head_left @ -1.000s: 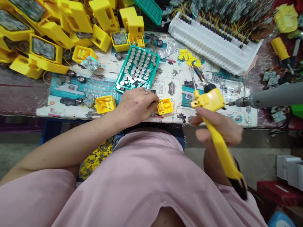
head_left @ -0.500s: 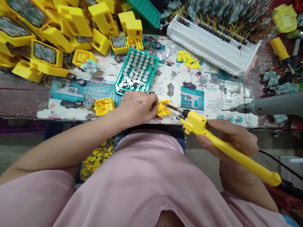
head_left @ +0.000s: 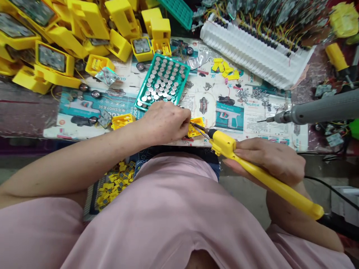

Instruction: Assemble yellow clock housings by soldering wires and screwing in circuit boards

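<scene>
My right hand is wrapped round the handle of a yellow soldering iron, whose dark tip reaches into a small yellow plastic housing near the table's front edge. A thin metal feed tube runs alongside the tip. My left hand is closed at the housing's left side, thumb and fingers pinched together; whatever they grip is hidden. Left of that wrist lies a second open yellow housing, partly covered by the forearm. Just beyond the left hand is a green tray of small silvery button cells.
Yellow cases are heaped at the back left. A white ribbed rack of wired circuit boards stands at the back right. A grey electric screwdriver juts in from the right. Small screws and yellow tabs lie mid-table.
The soldering iron and my right hand have moved a little left, bringing the tip deeper over the housing. My left hand has shifted slightly, still pinched beside it.
</scene>
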### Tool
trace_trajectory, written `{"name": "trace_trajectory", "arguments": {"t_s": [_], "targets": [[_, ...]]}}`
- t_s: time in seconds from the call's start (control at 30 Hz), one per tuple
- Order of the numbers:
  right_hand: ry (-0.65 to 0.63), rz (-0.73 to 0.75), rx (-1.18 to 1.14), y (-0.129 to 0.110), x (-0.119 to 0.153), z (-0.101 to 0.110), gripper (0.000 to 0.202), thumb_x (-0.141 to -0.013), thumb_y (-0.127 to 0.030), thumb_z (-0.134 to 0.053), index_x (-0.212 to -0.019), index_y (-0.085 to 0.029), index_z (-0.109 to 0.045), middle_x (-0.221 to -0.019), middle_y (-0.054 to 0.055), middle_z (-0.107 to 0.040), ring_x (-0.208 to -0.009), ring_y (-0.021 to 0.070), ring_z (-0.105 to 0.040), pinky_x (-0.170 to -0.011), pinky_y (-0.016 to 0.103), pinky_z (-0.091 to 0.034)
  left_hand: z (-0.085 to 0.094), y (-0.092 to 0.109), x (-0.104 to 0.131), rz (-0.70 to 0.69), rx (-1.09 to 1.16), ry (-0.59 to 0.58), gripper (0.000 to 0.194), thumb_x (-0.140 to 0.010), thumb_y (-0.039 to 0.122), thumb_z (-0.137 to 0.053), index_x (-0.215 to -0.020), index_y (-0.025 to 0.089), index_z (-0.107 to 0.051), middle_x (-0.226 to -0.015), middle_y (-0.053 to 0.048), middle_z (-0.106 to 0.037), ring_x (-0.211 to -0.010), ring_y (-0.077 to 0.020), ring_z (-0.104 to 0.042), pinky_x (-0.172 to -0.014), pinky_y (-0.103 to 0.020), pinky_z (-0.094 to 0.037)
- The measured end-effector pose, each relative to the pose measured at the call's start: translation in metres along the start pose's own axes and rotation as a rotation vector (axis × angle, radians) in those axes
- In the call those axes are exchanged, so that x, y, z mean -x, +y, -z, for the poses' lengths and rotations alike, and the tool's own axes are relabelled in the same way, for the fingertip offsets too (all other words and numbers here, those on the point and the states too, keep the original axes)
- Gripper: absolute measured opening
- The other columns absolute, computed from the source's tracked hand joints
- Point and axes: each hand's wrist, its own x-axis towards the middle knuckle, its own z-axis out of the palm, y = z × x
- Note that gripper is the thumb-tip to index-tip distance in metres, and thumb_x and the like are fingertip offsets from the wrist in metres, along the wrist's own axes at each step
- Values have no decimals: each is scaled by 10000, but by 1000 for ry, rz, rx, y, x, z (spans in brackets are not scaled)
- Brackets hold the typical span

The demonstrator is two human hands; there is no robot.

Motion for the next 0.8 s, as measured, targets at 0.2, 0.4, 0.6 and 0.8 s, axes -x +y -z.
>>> {"name": "trace_trajectory", "arguments": {"t_s": [0.2,0.4,0.6,0.8], "targets": [[-111,5,18,6,-8,12,234,-773,-298,-835,-960,-312,-693,-825,-64,-785,-684,109,-752,-573,144,-594,5,-1,-5,-5,1,-56,261,-817,300,-510,-816,215,-757,-670,-28,-686,-711,-223,-681,-701,-315,-473],[-82,27,47,5,-13,12,260,-771,-286,-843,-975,-269,-683,-826,-32,-775,-692,114,-748,-602,166,-620,4,-2,-6,-25,14,-45,247,-809,295,-516,-802,208,-747,-660,-26,-671,-705,-217,-672,-694,-305,-459],[-144,3,2,-3,-18,17,164,-833,-257,-784,-941,-218,-666,-802,19,-751,-721,113,-731,-661,184,-612,4,-2,-8,-31,42,-55,217,-790,264,-539,-788,213,-749,-642,-18,-657,-720,-220,-676,-723,-318,-469],[105,-105,37,-3,1,19,281,-761,-183,-836,-992,-232,-684,-796,-5,-741,-729,126,-726,-610,210,-580,16,2,-9,-21,-8,-182,270,-851,249,-515,-888,187,-775,-762,-69,-737,-776,-229,-696,-684,-300,-450]]}}
